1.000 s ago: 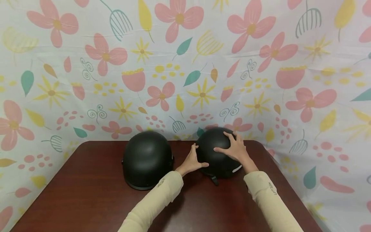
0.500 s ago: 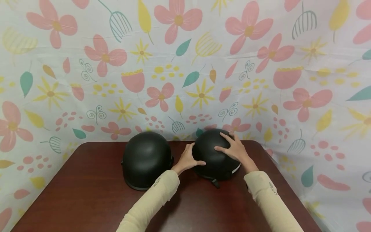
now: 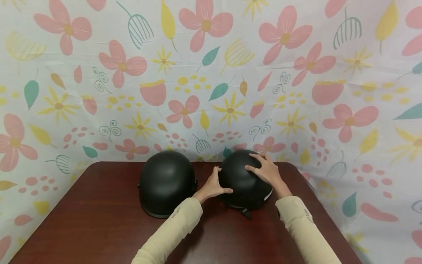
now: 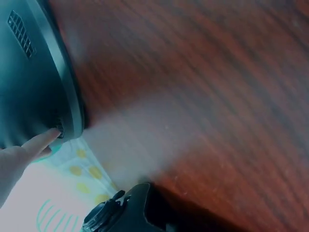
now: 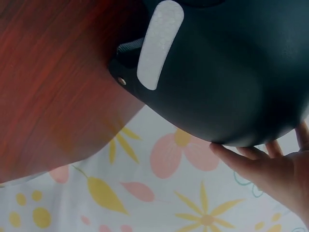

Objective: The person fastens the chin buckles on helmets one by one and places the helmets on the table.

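Two black helmets are on the table. Both hands hold the right helmet, which leans a little, its chin strap hanging at the front rim. My left hand grips its left side, thumb toward the front. In the left wrist view a fingertip presses by a small vent near the rim of the helmet. Over the upper right of the dome, my right hand spreads its fingers and thumb. A white strip marks the helmet in the right wrist view. The left helmet stands dome up, untouched.
The dark red-brown wooden table has rounded back corners. Right behind it hangs a white cloth printed with flowers and leaves. The left forearm passes just in front of the left helmet.
The right helmet has shifted slightly toward the person and a little left, tilting somewhat, with both hands moving along on it. The left helmet has stayed in place.
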The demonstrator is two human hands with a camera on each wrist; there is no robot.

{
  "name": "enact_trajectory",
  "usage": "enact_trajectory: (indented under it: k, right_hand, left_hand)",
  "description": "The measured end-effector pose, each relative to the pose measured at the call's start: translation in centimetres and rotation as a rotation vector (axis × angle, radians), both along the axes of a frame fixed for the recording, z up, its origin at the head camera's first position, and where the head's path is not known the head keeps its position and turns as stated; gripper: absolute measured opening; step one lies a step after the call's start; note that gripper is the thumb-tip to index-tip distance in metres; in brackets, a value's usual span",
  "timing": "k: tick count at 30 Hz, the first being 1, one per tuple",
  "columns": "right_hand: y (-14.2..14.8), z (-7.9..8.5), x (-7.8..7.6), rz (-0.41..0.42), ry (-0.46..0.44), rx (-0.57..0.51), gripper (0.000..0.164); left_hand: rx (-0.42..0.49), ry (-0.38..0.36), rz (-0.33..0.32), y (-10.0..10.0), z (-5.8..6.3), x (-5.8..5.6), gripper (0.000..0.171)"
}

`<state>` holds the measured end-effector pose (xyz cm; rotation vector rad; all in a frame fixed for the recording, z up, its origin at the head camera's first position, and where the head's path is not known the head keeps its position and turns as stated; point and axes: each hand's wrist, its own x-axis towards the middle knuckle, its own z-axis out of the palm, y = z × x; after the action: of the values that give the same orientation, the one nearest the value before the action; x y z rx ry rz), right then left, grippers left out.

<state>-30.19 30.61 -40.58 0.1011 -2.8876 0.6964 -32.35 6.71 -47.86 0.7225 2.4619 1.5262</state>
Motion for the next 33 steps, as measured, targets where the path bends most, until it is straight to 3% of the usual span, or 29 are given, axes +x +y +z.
enact_trajectory:
  k: [4,8,11,15,19,23,27,33]
  right_hand:
    - [-0.3,0.1,-0.2,-0.012,-0.006,-0.016,0.065]
    - [-0.7,0.1,-0.4,-0.014,-0.011,-0.048,0.060]
    - [-0.7,0.2,-0.3,-0.009,-0.014,-0.068,0.057]
    - [-0.6,0.2,-0.3,-0.006,-0.035,-0.096,0.054]
    - [-0.5,0.3,-0.5,0.003,-0.048,-0.108,0.054]
    - [-0.4,0.2,-0.5,0.025,-0.046,-0.100,0.059]
    - [-0.1,0.2,-0.3,0.040,-0.059,-0.093,0.066]
    - [-0.3,0.7,0.0,-0.060,-0.101,-0.112,0.083]
  left_hand:
    - [-0.008,0.037,0.013,-0.6,0.2,-0.3,0.077]
    - [-0.013,0.074,0.066,-1.3,0.6,0.1,0.062]
    - [-0.019,0.076,0.089,-1.2,0.8,0.6,0.067]
    - [-0.088,0.071,0.077,-0.8,1.0,1.2,0.088]
    - [-0.137,0.083,0.095,-0.6,1.3,1.2,0.095]
    - [-0.090,0.037,0.116,-0.7,1.4,1.0,0.091]
    - [-0.022,-0.046,0.096,-0.6,1.2,0.9,0.090]
    - [0.087,-0.126,0.056,-0.1,0.6,0.5,0.092]
